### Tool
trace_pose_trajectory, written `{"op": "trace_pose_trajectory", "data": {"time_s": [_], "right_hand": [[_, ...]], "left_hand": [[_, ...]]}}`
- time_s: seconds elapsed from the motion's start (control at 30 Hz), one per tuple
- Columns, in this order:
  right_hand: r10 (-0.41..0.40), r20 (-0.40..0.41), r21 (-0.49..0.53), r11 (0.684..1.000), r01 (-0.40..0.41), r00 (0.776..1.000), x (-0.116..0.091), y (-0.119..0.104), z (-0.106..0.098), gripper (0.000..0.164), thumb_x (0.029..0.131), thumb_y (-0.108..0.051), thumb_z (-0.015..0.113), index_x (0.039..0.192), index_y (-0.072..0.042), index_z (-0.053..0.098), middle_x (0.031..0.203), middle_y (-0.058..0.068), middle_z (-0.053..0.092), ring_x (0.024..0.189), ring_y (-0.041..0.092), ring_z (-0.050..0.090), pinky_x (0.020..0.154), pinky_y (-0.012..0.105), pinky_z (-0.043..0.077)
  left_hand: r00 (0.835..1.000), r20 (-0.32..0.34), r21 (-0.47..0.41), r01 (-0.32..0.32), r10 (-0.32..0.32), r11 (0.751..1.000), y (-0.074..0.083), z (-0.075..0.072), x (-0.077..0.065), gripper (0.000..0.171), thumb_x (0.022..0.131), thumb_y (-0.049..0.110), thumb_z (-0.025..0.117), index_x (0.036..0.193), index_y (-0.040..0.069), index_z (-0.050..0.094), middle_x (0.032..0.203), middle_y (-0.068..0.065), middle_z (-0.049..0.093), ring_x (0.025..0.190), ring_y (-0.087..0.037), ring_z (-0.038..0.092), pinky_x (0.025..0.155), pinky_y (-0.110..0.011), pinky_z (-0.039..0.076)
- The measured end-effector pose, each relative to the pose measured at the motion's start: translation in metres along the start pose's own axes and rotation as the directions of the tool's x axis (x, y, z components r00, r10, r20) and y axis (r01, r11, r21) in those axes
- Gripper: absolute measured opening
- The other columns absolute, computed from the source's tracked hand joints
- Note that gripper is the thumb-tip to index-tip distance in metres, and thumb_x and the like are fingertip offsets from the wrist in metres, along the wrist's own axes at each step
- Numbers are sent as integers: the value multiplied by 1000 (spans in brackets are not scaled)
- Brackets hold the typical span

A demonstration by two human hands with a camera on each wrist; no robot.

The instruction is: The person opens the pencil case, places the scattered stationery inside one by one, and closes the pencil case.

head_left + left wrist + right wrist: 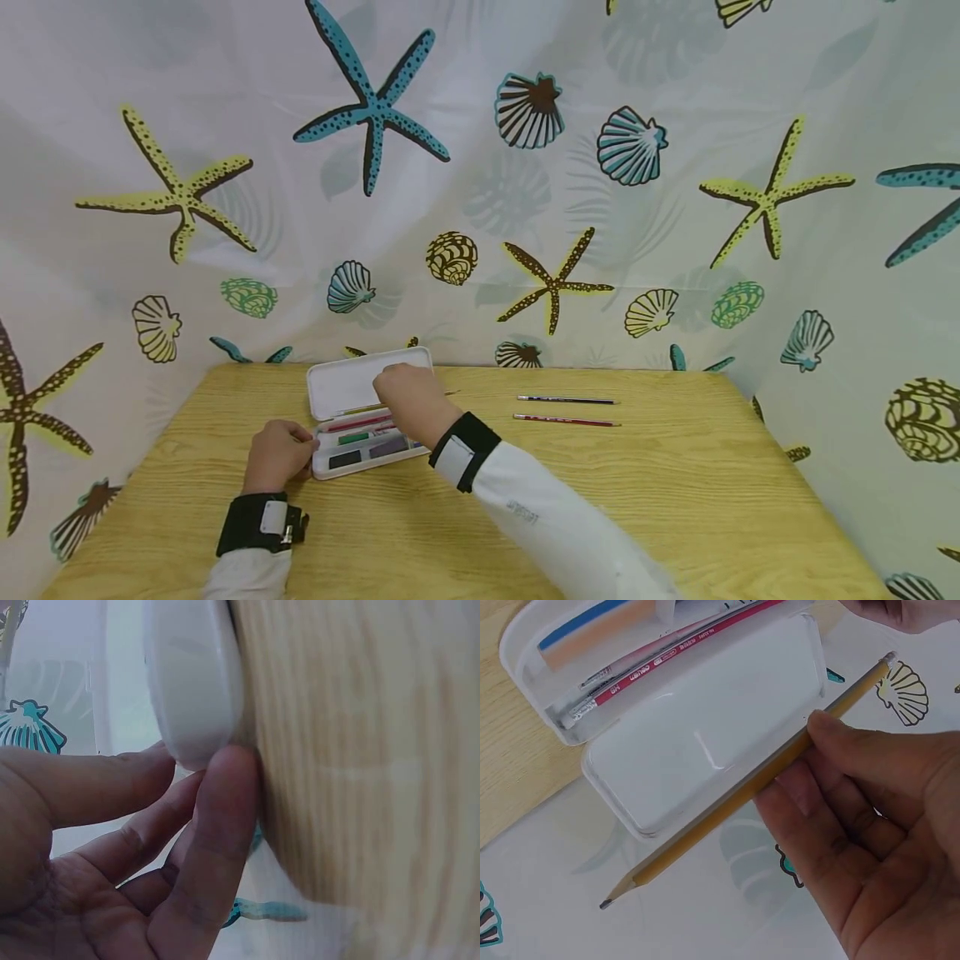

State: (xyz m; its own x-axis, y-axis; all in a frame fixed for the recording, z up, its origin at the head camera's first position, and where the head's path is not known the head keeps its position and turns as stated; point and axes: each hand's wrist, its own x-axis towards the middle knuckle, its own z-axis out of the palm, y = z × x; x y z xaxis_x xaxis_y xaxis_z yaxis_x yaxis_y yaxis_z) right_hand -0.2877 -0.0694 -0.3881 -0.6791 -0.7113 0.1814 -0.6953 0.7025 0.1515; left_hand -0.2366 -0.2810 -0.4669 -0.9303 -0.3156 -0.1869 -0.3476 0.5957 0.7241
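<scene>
A white pencil case [330, 392] lies with its lid up at the back left of the table. My left hand [274, 454] holds the case's left end; in the left wrist view the thumb and a finger pinch its rounded white corner [196, 712]. Above the case, my right hand [414, 402] pinches a yellow pencil [720, 811] near its middle. The pencil is tilted, its sharpened tip free and its eraser end past the thumb. Inside the case lie a red pencil [667, 667], a green item [352, 437] and a dark block [345, 460].
Two more pencils, one dark [566, 400] and one red [566, 420], lie side by side on the wooden table [660, 500] to the right of the case. A white curtain [465, 192] printed with shells and starfish hangs behind the table and along its sides.
</scene>
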Motion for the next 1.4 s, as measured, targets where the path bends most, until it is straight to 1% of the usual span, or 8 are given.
{"op": "trace_pose_trajectory", "data": {"time_s": [0.17, 0.23, 0.43, 0.57, 0.73, 0.83, 1.07, 1.4], "right_hand": [[-22, -17, -7, 1000, 22, 1000, 6, -5, 6, 9, 91, -7, 77, 92, -16, 75, 89, -4, 71, 83, 10, 67, 65, 22, 53], [-26, -11, -9, 1000, 26, 1000, 9, -7, 10, 9, 90, -8, 78, 93, -16, 75, 89, -4, 71, 84, 10, 66, 66, 23, 54], [-39, 0, -39, 998, 39, 999, 18, -16, 27, 8, 90, -13, 80, 93, -18, 75, 90, -5, 71, 85, 9, 66, 67, 24, 56], [-41, 4, -21, 999, 41, 999, 22, -24, 37, 7, 94, -13, 76, 93, -19, 76, 90, -6, 72, 84, 7, 66, 68, 23, 55], [-38, -1, -1, 999, 38, 999, 25, -29, 50, 14, 97, -10, 72, 87, -19, 75, 85, -7, 71, 80, 6, 65, 64, 23, 54], [-29, -5, 9, 1000, 29, 1000, 27, -28, 56, 15, 96, -9, 72, 84, -19, 74, 84, -7, 70, 77, 5, 64, 61, 23, 53], [-2, 39, -2, 1000, 2, 999, 28, -25, 62, 11, 95, -12, 74, 88, -20, 75, 86, -6, 71, 80, 6, 65, 63, 24, 54], [-15, 53, 4, 1000, 15, 998, 30, -25, 64, 10, 94, -13, 75, 86, -19, 74, 87, -5, 72, 82, 8, 67, 66, 26, 56]], "left_hand": [[1000, -8, 2, 0, 0, 1000, 0, 0, 0, 24, 97, 9, 66, 108, -13, 65, 85, -20, 63, 61, -21, 61, 54, -28, 50], [1000, -11, 5, -3, 3, 1000, 0, 0, 0, 24, 97, 9, 66, 107, -13, 66, 85, -20, 63, 61, -21, 61, 54, -28, 50], [1000, -11, -1, 7, -7, 1000, -1, -1, 0, 24, 97, 9, 66, 106, -13, 65, 83, -20, 63, 60, -21, 61, 54, -28, 49], [1000, -18, -5, 1, -1, 1000, -2, -1, -1, 24, 96, 9, 67, 105, -13, 66, 80, -18, 63, 58, -20, 61, 53, -28, 49], [1000, -19, -6, -6, 6, 1000, -3, -1, -1, 24, 95, 9, 67, 104, -13, 65, 78, -17, 63, 56, -19, 61, 51, -28, 49], [1000, -15, -5, -8, 8, 1000, -3, 0, 1, 23, 95, 8, 67, 104, -13, 66, 78, -17, 63, 56, -19, 61, 51, -28, 49], [1000, -20, 2, -22, 22, 1000, 0, 0, 0, 22, 95, 8, 67, 103, -13, 67, 79, -17, 64, 56, -18, 61, 51, -28, 49], [999, -21, -5, -30, 30, 1000, -1, 1, 1, 23, 95, 7, 67, 104, -14, 66, 82, -19, 64, 55, -17, 61, 50, -27, 50]]}}
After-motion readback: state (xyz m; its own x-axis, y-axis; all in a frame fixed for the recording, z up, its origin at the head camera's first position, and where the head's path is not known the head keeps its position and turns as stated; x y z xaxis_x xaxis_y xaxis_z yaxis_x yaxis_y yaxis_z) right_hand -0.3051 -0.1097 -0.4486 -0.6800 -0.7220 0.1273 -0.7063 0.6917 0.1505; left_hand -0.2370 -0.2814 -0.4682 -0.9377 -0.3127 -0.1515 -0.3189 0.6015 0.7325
